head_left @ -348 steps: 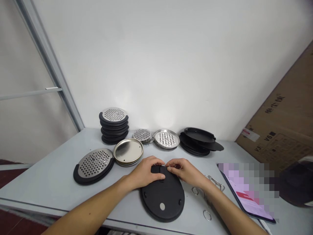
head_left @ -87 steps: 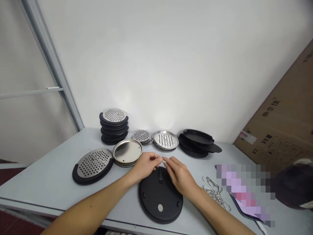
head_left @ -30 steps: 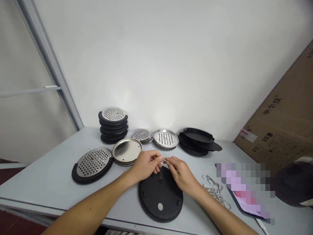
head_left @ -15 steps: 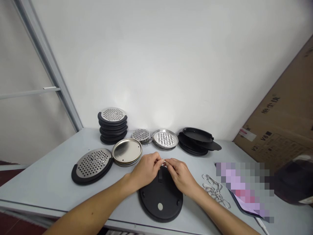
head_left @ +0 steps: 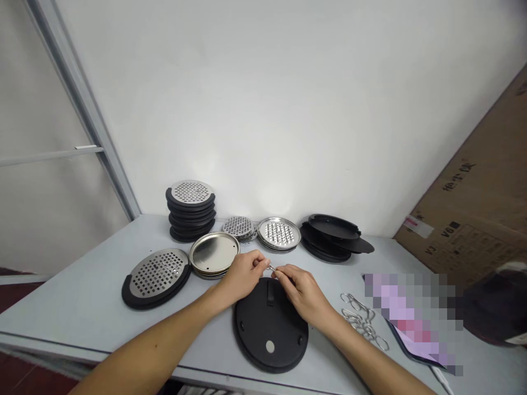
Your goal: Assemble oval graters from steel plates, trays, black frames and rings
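Note:
My left hand (head_left: 247,274) and my right hand (head_left: 302,288) meet above the far edge of a round black disc (head_left: 274,323). Between their fingertips they pinch a small shiny metal wire piece (head_left: 271,267), mostly covered by the fingers. The disc lies flat on the table and has a short strap-like tab at its far end, two small dark knobs and a pale round spot. To the right of my right forearm lies a loose pile of metal wire clips with rings (head_left: 364,323).
A grater disc with black rim (head_left: 158,277) lies left, beside stacked metal dishes (head_left: 214,252). Along the wall stand piled black-rimmed graters (head_left: 190,211), perforated plates (head_left: 237,226), round metal graters (head_left: 280,234) and black discs (head_left: 333,236). Rightward are a blurred-out phone-like device (head_left: 415,351) and a cardboard box (head_left: 469,219).
Both hands have shifted slightly up and to the left, and their fingertips are a little farther apart, so more of the metal wire piece shows. The black disc stays in place.

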`<state>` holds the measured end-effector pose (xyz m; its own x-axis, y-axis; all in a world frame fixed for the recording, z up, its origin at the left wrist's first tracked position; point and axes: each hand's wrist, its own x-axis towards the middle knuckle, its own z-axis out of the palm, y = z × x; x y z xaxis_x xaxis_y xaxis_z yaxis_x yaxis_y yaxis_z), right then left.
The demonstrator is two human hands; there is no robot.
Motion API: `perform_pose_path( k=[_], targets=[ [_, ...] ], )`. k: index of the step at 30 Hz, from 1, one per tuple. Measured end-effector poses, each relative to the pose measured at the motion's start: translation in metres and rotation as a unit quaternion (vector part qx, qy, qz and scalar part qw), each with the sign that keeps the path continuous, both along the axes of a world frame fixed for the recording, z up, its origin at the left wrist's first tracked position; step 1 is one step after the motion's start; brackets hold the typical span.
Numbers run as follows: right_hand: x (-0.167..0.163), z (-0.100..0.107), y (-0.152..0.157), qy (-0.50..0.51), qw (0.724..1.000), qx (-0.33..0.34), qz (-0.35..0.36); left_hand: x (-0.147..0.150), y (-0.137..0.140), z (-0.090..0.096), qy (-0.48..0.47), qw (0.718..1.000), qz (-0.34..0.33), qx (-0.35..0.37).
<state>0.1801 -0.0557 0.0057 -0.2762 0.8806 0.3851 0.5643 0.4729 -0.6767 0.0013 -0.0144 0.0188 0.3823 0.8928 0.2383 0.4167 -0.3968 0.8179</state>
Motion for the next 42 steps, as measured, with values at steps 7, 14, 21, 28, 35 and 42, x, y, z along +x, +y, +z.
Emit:
perform_pose_path(
  k=[7, 14, 21, 28, 35, 42],
  targets=[
    [0.001, -0.004, 0.003, 0.026, 0.998, 0.008, -0.061, 0.001, 0.001, 0.0, -0.061, 0.996, -0.014, -0.069],
    [-0.002, -0.002, -0.002, 0.005, 0.999, 0.028, -0.017, 0.003, -0.005, 0.002, -0.08, 0.991, -0.073, -0.079],
    [0.003, 0.0, 0.0, 0.003, 0.995, 0.035, -0.088, 0.003, -0.008, 0.011, -0.053, 0.998, -0.01, 0.031],
    [0.005, 0.003, 0.0, 0.133, 0.989, -0.044, -0.046, 0.004, -0.011, 0.012, -0.065, 0.997, -0.029, 0.041],
    [0.003, 0.001, 0.001, 0.2, 0.972, -0.112, 0.044, 0.005, -0.011, 0.005, -0.108, 0.992, -0.055, -0.036],
    [0.006, 0.002, 0.005, 0.209, 0.967, -0.144, -0.001, 0.002, -0.009, 0.014, -0.08, 0.997, -0.017, 0.014]
  ],
)
